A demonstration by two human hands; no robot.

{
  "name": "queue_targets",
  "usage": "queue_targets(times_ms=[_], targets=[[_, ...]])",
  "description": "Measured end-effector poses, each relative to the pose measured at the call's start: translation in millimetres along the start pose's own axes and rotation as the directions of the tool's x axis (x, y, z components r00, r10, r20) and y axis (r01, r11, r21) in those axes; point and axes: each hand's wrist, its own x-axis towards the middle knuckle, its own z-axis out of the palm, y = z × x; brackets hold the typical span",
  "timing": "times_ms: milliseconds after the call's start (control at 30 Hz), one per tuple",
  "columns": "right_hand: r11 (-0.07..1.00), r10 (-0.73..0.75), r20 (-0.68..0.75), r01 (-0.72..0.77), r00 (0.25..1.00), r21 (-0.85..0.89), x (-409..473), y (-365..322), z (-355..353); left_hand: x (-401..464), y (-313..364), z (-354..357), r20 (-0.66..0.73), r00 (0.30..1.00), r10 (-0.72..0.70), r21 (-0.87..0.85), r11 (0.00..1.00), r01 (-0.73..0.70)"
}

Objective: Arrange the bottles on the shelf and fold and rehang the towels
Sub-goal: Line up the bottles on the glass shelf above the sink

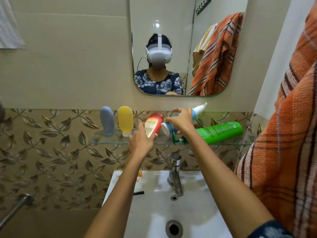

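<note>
A glass shelf (109,140) runs along the wall above the sink. A grey tube (107,120) and a yellow tube (125,120) stand upright on its left part. My left hand (141,140) grips a red bottle (153,123) that leans tilted over the shelf. My right hand (180,120) holds a blue and white bottle (166,128) lying on its side, fingers curled over it. A white spray bottle (199,108) shows behind that hand. A green pump bottle (221,132) lies flat on the shelf's right part. An orange striped towel (283,152) hangs at the right.
A white sink (154,212) with a steel tap (175,172) sits below the shelf. A mirror (180,40) hangs above. A small orange packet (139,175) lies on the sink rim. A steel bar (15,210) is at lower left, a white cloth (9,28) at upper left.
</note>
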Motion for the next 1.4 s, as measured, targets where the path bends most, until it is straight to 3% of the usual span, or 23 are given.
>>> queue_targets(times_ms=[100,233,433,567,733,1067,1400], targets=[[0.986,-0.141,-0.053,0.145,0.989,0.081,-5.8,3.8,-1.7,-1.9,-2.5,0.7,-0.054,0.998,0.044,-0.172,0.984,-0.053],[0.950,-0.311,-0.109,0.305,0.944,-0.073,-12.5,5.5,-3.4,-1.2,3.3,2.2,-0.142,0.983,0.114,-0.442,0.881,-0.166],[0.938,-0.344,-0.253,0.321,0.904,-0.129,-7.0,9.8,3.6,11.5,17.2,10.4,-0.213,0.968,0.131,-0.606,0.760,-0.236],[0.931,-0.365,-0.265,0.343,0.892,-0.129,-3.4,21.8,4.9,19.8,19.5,19.2,-0.252,0.961,0.118,-0.621,0.741,-0.254],[0.940,-0.341,-0.172,0.341,0.924,-0.033,-1.0,28.0,5.4,30.8,16.8,31.5,-0.295,0.950,0.106,-0.590,0.762,-0.268],[0.939,-0.331,-0.031,0.326,0.943,-0.106,0.5,27.8,4.7,43.7,15.2,49.9,-0.423,0.901,0.098,-0.502,0.803,-0.323],[0.954,-0.283,-0.016,0.280,0.959,-0.111,5.8,31.7,6.8,51.7,12.8,59.8,-0.475,0.875,0.087,-0.501,0.791,-0.351]])
